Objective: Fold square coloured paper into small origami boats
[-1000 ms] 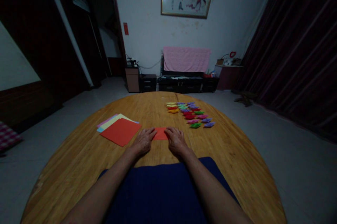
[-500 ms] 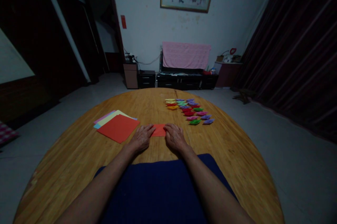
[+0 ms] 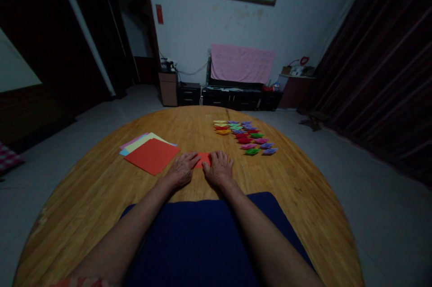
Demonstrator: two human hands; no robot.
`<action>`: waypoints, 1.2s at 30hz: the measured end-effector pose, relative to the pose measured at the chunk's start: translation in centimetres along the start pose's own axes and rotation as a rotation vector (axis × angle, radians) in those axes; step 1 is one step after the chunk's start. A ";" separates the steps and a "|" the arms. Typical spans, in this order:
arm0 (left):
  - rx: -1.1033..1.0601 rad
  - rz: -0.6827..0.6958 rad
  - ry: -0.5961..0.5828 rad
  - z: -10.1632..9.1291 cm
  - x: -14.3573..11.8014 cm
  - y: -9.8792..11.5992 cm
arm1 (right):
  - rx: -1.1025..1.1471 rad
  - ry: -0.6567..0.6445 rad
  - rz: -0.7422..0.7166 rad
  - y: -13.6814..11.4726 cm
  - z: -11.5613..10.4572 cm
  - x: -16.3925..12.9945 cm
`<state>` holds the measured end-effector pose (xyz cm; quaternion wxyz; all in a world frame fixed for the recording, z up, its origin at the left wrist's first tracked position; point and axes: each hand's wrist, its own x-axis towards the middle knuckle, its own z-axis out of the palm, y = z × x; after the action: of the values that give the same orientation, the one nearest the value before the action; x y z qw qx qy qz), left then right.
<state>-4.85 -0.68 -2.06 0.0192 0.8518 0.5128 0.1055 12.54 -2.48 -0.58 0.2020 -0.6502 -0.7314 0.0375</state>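
Observation:
A small folded piece of red paper (image 3: 202, 160) lies flat on the table between my hands. My left hand (image 3: 182, 169) holds down its left end, with the fingers close together on the paper. On the right end rests my right hand (image 3: 220, 169), its fingers spread and its thumb out across the paper toward the middle. Both hands cover the ends of the paper. Just left of my left hand lies a fanned stack of paper sheets (image 3: 152, 156), red on top, with yellow, blue and pink edges showing beneath.
Several folded paper boats (image 3: 245, 141) in many colours stand in rows at the right back of the round wooden table (image 3: 290, 206). Dark blue cloth (image 3: 199, 237) lies at the near edge under my forearms. Beyond stands a black TV cabinet (image 3: 232, 99).
My right hand has shifted left over the paper and spread its fingers, with its thumb now on the paper. My left hand stays at the left end. The view has tipped down slightly.

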 end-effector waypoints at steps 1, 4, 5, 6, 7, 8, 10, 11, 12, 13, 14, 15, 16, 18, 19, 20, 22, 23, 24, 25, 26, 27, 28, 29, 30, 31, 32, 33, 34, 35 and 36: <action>0.003 0.001 -0.004 -0.1 0.0 0.0 | 0.004 -0.006 -0.019 0.3 -0.1 -0.1; 0.005 0.001 -0.014 -0.5 0.0 0.1 | -0.010 -0.026 -0.039 1.6 -0.4 -0.2; 0.004 0.000 -0.018 -0.6 0.0 0.1 | -0.020 -0.047 -0.050 2.1 -0.6 -0.2; 0.001 -0.002 -0.024 -0.7 0.0 0.1 | -0.030 -0.072 -0.055 2.7 -0.8 -0.1; -0.002 -0.005 -0.029 -0.7 0.0 0.1 | -0.042 -0.090 -0.055 3.3 -1.0 0.0; -0.007 -0.009 -0.033 -0.8 0.0 0.2 | -0.046 -0.095 -0.056 3.9 -1.2 0.1; -0.019 -0.018 -0.038 -0.7 0.0 0.2 | -0.013 -0.109 -0.112 5.0 -1.4 0.3; -0.024 -0.023 -0.038 -0.7 0.0 0.2 | 0.016 -0.099 -0.133 5.4 -1.5 0.5; -0.029 -0.027 -0.039 -0.7 0.0 0.2 | 0.051 -0.076 -0.149 5.6 -1.4 0.7; -0.033 -0.031 -0.038 -0.7 0.0 0.2 | 0.086 -0.052 -0.143 5.6 -1.4 0.9; -0.039 -0.032 -0.037 -0.6 0.0 0.2 | 0.116 -0.039 -0.135 5.5 -1.3 1.1; -0.048 -0.032 -0.036 -0.6 0.0 0.2 | 0.138 -0.037 -0.128 5.2 -1.3 1.4; -0.056 -0.031 -0.034 -0.7 0.0 0.2 | 0.148 -0.047 -0.126 4.8 -1.2 1.6; -0.066 -0.028 -0.034 -0.7 0.0 0.2 | 0.128 -0.080 -0.125 3.9 -1.2 2.0; -0.066 -0.030 -0.036 -0.7 0.0 0.2 | 0.103 -0.091 -0.129 3.4 -1.2 2.3; -0.062 -0.031 -0.038 -0.7 0.0 0.2 | 0.072 -0.101 -0.135 3.1 -1.3 2.5; -0.054 -0.032 -0.039 -0.7 0.0 0.2 | 0.006 -0.111 -0.129 2.5 -1.5 2.9; -0.053 -0.032 -0.036 -0.6 0.0 0.1 | -0.021 -0.119 -0.121 2.2 -1.7 3.1; -0.055 -0.030 -0.031 -0.6 0.0 0.1 | -0.042 -0.132 -0.111 2.0 -1.9 3.4; -0.062 -0.030 -0.025 -0.5 0.0 0.0 | -0.056 -0.153 -0.102 1.8 -2.2 3.6; -0.073 -0.031 -0.017 -0.5 0.0 -0.1 | -0.062 -0.179 -0.097 1.6 -2.5 3.9; -0.087 -0.033 -0.008 -0.4 0.0 -0.2 | -0.063 -0.207 -0.091 1.4 -2.8 4.1; -0.105 -0.036 0.003 -0.3 0.0 -0.4 | -0.061 -0.237 -0.083 1.2 -3.0 4.4; -0.124 -0.035 0.014 -0.2 0.0 -0.5 | -0.049 -0.266 -0.063 1.0 -3.2 4.6; -0.145 -0.031 0.029 -0.1 0.0 -0.7 | -0.034 -0.286 -0.041 0.8 -3.3 4.8; -0.167 -0.026 0.044 0.0 -0.1 -0.9 | -0.011 -0.308 -0.031 0.7 -3.3 4.9; -0.188 -0.024 0.066 0.2 -0.1 -1.1 | 0.021 -0.322 -0.022 0.6 -3.2 5.1; -0.210 -0.032 0.097 0.4 -0.1 -1.3 | 0.063 -0.328 -0.019 0.7 -3.0 5.1; -0.232 -0.048 0.135 0.5 -0.1 -1.4 | 0.112 -0.322 -0.007 0.8 -2.8 5.2; -0.255 -0.084 0.188 0.6 -0.1 -1.4 | 0.171 -0.294 -0.006 1.0 -2.5 5.2; -0.280 -0.134 0.248 0.6 0.1 -1.4 | 0.239 -0.259 0.006 1.2 -2.2 5.1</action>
<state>-5.87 0.07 -2.85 0.0812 0.7851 0.5473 0.2784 14.04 2.18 2.37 0.1818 -0.6136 -0.7397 0.2081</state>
